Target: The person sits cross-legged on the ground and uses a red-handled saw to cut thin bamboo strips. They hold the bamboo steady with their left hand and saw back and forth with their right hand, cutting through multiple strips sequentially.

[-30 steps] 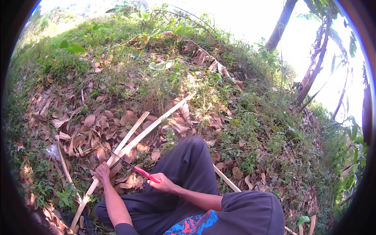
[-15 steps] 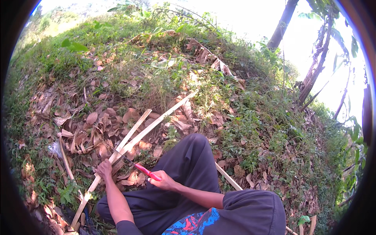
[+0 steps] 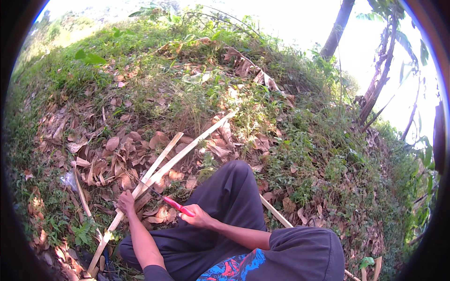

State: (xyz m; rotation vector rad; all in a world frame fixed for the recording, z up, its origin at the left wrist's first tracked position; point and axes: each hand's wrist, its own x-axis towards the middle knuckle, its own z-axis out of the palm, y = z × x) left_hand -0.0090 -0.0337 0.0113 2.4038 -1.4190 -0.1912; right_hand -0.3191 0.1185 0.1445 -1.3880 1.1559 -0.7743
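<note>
In my right hand point(image 3: 198, 217) I grip the red handle of a small hand saw point(image 3: 178, 206), its thin dark blade seen nearly edge-on. That blade lies across a long pale wooden strip point(image 3: 192, 145) that slants from the lower left toward the upper right. Just below the blade, my left hand point(image 3: 126, 203) is closed around the strip. A shorter wooden strip point(image 3: 165, 153) lies close along its left side and meets it near the blade. Whether the blade bites into the wood is too small to tell.
My bent knee point(image 3: 236, 175) rises right of the saw. Another wooden strip point(image 3: 275, 211) pokes out beyond my leg, and a thin stick point(image 3: 82, 192) lies at left by a clear plastic scrap point(image 3: 69, 180). Dry leaves point(image 3: 112, 143) and weeds cover the slope; tree trunks point(image 3: 338, 30) stand at upper right.
</note>
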